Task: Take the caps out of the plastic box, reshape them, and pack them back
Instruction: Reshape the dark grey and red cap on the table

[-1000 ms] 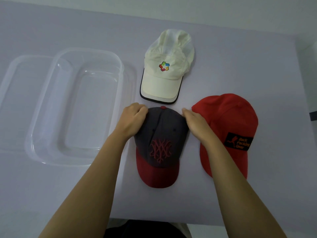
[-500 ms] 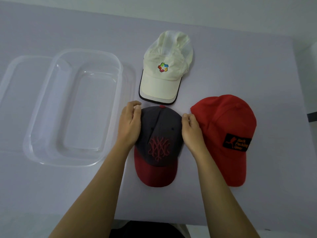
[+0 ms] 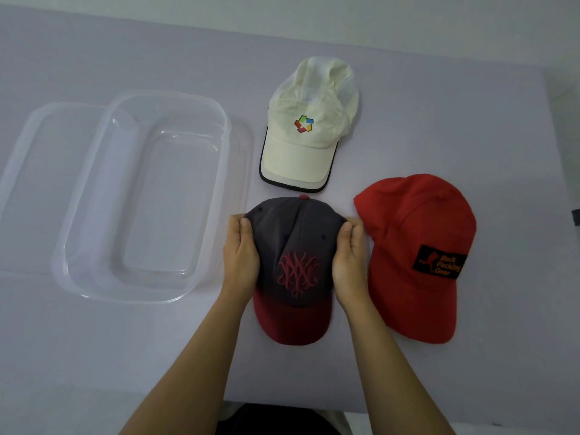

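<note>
Grey cap [image 3: 295, 246] with dark red brim and red embroidery lies on the bench [image 3: 439, 120], brim toward the person, near the front edge. Both hands are on it. Left hand [image 3: 240, 255] grips the left side of the crown and right hand [image 3: 350, 259] grips the right side. The thumbs lie on top of the fabric and the fingers curl round the crown's edges, fingertips hidden underneath. Cream cap [image 3: 309, 133] with a coloured logo lies just beyond the grey cap, apart from it, untouched. Red cap [image 3: 414, 246] with a black patch lies just beside the right hand; cannot tell if they touch. Plastic box [image 3: 131, 299], clear, with no caps in it, stands left of the caps and seems to sit partly on a clear lid [image 3: 37, 171].
</note>
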The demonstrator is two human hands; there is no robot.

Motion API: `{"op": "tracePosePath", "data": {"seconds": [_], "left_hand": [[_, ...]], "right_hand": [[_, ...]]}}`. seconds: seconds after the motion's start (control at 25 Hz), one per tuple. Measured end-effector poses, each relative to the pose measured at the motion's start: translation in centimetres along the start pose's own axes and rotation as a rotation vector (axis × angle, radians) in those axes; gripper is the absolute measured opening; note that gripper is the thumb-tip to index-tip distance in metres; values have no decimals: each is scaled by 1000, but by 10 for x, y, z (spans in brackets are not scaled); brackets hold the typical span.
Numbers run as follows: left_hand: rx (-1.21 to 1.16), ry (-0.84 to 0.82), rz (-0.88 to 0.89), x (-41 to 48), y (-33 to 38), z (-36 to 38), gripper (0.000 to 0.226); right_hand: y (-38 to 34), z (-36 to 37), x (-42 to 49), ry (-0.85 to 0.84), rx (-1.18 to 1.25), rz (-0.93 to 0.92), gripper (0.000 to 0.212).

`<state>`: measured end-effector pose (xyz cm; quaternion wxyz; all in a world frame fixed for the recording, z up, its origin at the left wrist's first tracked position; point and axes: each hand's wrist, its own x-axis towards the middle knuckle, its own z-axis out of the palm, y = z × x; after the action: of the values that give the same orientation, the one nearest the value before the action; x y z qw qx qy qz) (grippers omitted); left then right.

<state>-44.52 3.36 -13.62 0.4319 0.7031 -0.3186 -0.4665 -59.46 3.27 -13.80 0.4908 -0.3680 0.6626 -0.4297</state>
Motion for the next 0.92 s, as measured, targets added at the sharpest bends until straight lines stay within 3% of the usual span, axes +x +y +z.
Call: {"op": "tracePosePath", "data": {"seconds": [0.28,0.44,0.56,0.72,0.92], "left_hand": [[-107,0,-68,2,-2,2,32],[-66,-20,-26,2,5,2,29],[-18,-42,6,2,3,2,28],[-37,14,-25,5,-1,4,39],[-5,25,-40,8,-2,5,47]], "right_hand": [[6,-5,0,66,125,73,29],[7,-8,2,-16,-5,77,32],[4,-6,3,50,-97,48,30],[-3,0,1,128,21,142,28],[-6,4,-1,218,53,155,43]]}}
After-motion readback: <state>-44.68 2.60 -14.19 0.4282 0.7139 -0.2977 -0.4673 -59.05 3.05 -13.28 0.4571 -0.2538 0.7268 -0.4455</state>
